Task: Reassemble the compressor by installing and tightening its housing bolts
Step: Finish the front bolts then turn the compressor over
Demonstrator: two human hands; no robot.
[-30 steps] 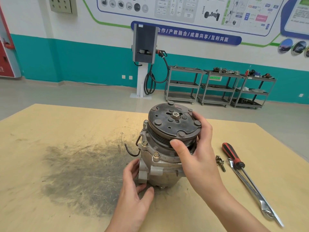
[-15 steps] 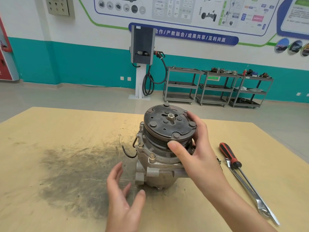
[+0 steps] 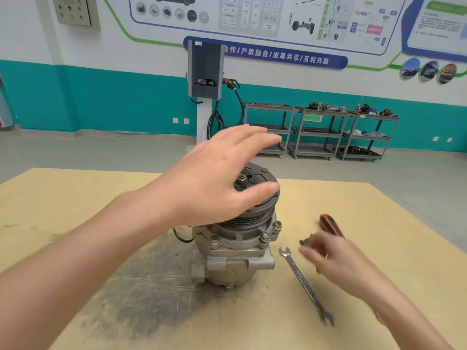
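head view | left hand (image 3: 217,183) is spreading open-fingered over compressor (image 3: 237,238) pulley | right hand (image 3: 336,261) is blurring near loose bolt (image 3: 307,240), grip unclear | risk: fumbling it off tabletop (image 3: 75,198)

Teal-and-white wall (image 3: 101,97), grey floor (image 3: 101,150), three metal carts (image 3: 321,132), charging post (image 3: 205,72).

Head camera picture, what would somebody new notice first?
The compressor stands upright mid-table, pulley on top, with the left hand spread open over the pulley. To its right the blurred right hand reaches toward a small bolt near the red-and-black screwdriver, and a wrench lies between compressor and hand. A dark grease smear stains the table at left.
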